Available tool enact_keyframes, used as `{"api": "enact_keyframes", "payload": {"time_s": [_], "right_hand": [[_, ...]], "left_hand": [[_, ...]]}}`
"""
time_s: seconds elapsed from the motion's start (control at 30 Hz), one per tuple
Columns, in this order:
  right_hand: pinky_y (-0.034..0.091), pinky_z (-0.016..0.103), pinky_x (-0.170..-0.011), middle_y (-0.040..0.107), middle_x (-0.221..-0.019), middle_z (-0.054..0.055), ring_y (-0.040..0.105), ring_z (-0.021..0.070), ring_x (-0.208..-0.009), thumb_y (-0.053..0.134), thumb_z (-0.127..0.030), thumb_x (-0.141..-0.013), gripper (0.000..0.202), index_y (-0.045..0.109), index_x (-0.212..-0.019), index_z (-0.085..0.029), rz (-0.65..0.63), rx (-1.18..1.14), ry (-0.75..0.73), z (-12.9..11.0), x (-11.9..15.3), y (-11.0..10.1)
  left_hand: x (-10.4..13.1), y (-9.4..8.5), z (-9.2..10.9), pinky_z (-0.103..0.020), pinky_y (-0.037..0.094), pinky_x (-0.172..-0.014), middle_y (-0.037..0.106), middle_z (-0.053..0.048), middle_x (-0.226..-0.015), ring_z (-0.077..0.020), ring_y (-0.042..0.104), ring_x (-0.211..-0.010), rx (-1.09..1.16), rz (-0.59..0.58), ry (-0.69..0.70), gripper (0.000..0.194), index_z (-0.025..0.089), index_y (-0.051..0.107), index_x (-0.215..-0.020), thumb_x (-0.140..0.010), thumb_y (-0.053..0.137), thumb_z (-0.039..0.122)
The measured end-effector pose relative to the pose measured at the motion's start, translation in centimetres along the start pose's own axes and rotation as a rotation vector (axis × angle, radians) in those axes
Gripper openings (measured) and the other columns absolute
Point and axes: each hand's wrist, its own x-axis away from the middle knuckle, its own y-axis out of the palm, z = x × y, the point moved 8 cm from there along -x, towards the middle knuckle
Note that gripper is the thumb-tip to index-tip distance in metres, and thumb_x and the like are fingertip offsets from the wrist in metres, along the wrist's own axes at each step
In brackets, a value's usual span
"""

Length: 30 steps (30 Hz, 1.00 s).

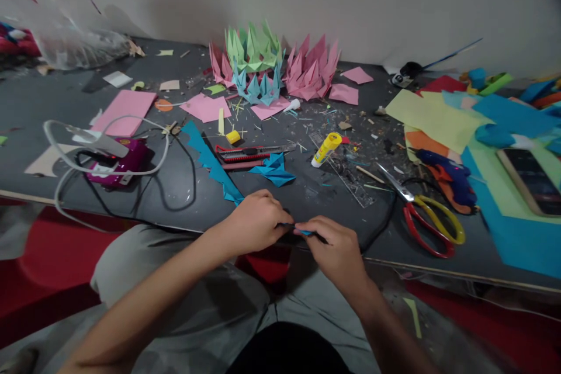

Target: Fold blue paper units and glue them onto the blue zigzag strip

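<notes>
At the table's front edge, my left hand point(256, 222) and my right hand point(333, 245) are close together, fingers pinched. Between them is a small folded piece of blue paper point(303, 231), mostly covered by the fingers. Just beyond my left hand lies a long strip of blue folded paper points point(213, 162). A loose blue origami piece point(275, 170) rests beside a red utility knife point(249, 153). Farther off, a yellow glue stick point(326, 149) stands tilted by a clear ruler point(350, 178).
Folded paper crowns in green point(254, 49), pink point(312, 73) and light blue point(258, 87) stand at the back. Scissors point(432, 222), a glue gun point(451, 178), a phone point(530, 180) and coloured sheets lie right. A purple power adapter point(118, 166) with cables sits left. Paper scraps are scattered about.
</notes>
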Motion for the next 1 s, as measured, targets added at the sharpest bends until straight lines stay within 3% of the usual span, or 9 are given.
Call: {"api": "enact_keyframes", "payload": {"time_s": [0.1,0.17,0.27,0.33,0.47,0.6,0.67,0.83,1.0], "right_hand": [[0.049,0.028,-0.063,0.067,-0.073,-0.001,0.062,0.0155,-0.068,0.062,-0.022,-0.074,0.005,0.066,-0.075,-0.025,-0.130,-0.055,0.107,1.4,-1.7,-0.7],[0.049,0.029,-0.062,0.066,-0.078,0.001,0.061,0.0156,-0.067,0.068,-0.032,-0.068,0.018,0.065,-0.083,-0.023,0.011,-0.127,0.192,3.1,-3.8,-3.1],[0.049,0.032,-0.066,0.063,-0.094,0.004,0.059,0.0177,-0.078,0.074,-0.036,-0.060,0.045,0.060,-0.100,-0.023,0.312,-0.131,0.202,5.6,-6.8,-6.4],[0.048,0.035,-0.069,0.064,-0.096,0.005,0.059,0.0200,-0.083,0.076,-0.035,-0.056,0.050,0.059,-0.101,-0.023,0.332,-0.151,0.178,6.8,-8.4,-6.4],[0.047,0.040,-0.077,0.067,-0.086,0.006,0.061,0.0214,-0.081,0.069,-0.039,-0.065,0.032,0.062,-0.089,-0.018,0.188,-0.184,0.177,7.6,-9.8,-4.4],[0.047,0.038,-0.079,0.067,-0.090,0.006,0.062,0.0214,-0.085,0.065,-0.042,-0.069,0.030,0.063,-0.089,-0.019,0.385,-0.263,0.201,7.3,-9.2,-5.8],[0.048,0.038,-0.080,0.066,-0.093,0.005,0.062,0.0210,-0.087,0.064,-0.042,-0.070,0.030,0.062,-0.090,-0.020,0.424,-0.304,0.192,7.1,-8.7,-6.3],[0.049,0.036,-0.076,0.067,-0.091,0.005,0.063,0.0211,-0.083,0.063,-0.038,-0.074,0.029,0.060,-0.097,-0.022,0.179,-0.176,0.124,5.8,-5.8,-4.9],[0.050,0.036,-0.074,0.068,-0.090,0.005,0.063,0.0219,-0.080,0.065,-0.035,-0.071,0.027,0.062,-0.095,-0.023,-0.061,0.032,-0.024,4.0,-2.5,-2.8]], "left_hand": [[0.2,-0.1,-0.2,-0.031,0.041,-0.073,0.066,-0.001,-0.073,-0.0167,0.060,-0.074,0.017,-0.005,0.002,0.012,0.020,0.066,-0.085,-0.081,0.055,0.019],[0.2,-0.2,-0.2,-0.030,0.041,-0.073,0.065,-0.002,-0.077,-0.0170,0.059,-0.076,0.025,0.010,0.010,0.013,0.019,0.063,-0.087,-0.085,0.051,0.023],[0.2,-0.2,0.1,-0.031,0.041,-0.077,0.063,-0.002,-0.081,-0.0170,0.058,-0.079,0.022,0.033,0.036,0.016,0.017,0.060,-0.086,-0.088,0.046,0.024],[0.2,-0.2,0.0,-0.033,0.040,-0.079,0.063,-0.003,-0.082,-0.0172,0.058,-0.079,0.012,0.060,0.025,0.014,0.018,0.058,-0.092,-0.087,0.047,0.023],[-0.1,0.0,-0.4,-0.034,0.040,-0.080,0.062,-0.003,-0.079,-0.0168,0.057,-0.075,-0.031,0.106,-0.003,0.020,0.017,0.052,-0.105,-0.087,0.047,0.022],[-0.3,0.1,-0.4,-0.034,0.039,-0.081,0.061,-0.004,-0.091,-0.0176,0.056,-0.082,-0.128,0.154,0.047,0.015,0.018,0.057,-0.096,-0.088,0.044,0.021],[-0.3,0.0,-0.4,-0.034,0.038,-0.082,0.059,-0.005,-0.101,-0.0192,0.055,-0.089,-0.187,0.203,0.065,0.015,0.018,0.058,-0.093,-0.087,0.046,0.022],[0.1,0.7,0.8,-0.033,0.036,-0.082,0.060,-0.004,-0.101,-0.0180,0.053,-0.092,-0.317,0.233,0.211,0.016,0.019,0.059,-0.098,-0.087,0.047,0.016],[0.1,1.4,1.0,-0.031,0.036,-0.071,0.062,-0.004,-0.094,-0.0171,0.054,-0.083,-0.332,0.224,0.213,0.013,0.018,0.061,-0.092,-0.085,0.051,0.021]]}}
